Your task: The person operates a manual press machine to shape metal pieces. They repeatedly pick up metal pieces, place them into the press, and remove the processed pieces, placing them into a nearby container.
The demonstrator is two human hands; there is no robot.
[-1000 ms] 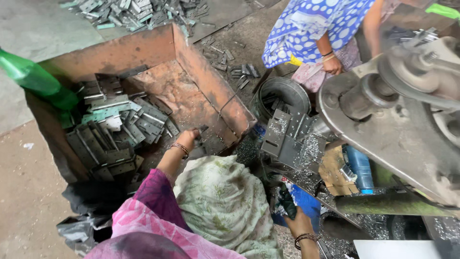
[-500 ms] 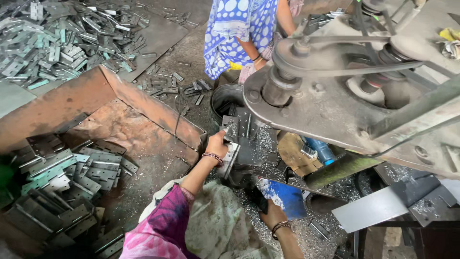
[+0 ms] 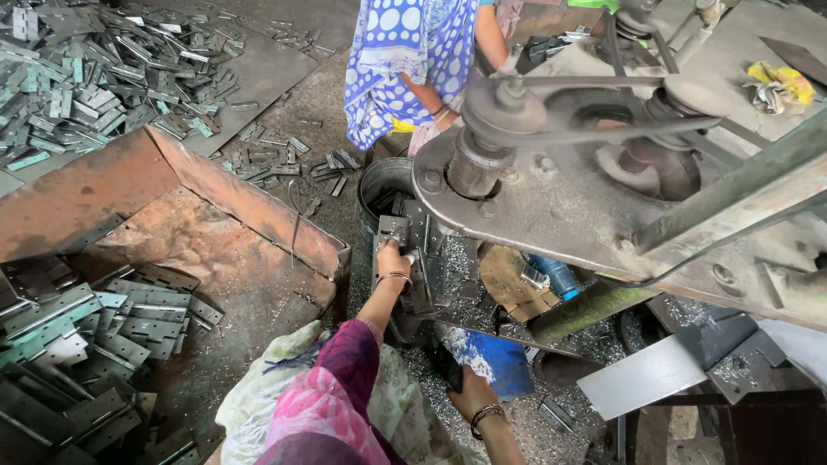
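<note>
— Risk? Left hand sits at the press, just under its head; I judge a slip there could catch the fingers, and sharp swarf lies all around.

— And the plate?

— Upright, just left of the press base, above the blue sheet. Left fingers curl closed around the plate's edge. Right hand, below the press, grips a dark object beside the sheet.

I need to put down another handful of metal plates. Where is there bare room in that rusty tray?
The rusty tray is bare along its far wall and middle, beside the left hand. Its near-left corner is crowded with stacked hinge plates. The right hand sits among metal shavings.
</note>
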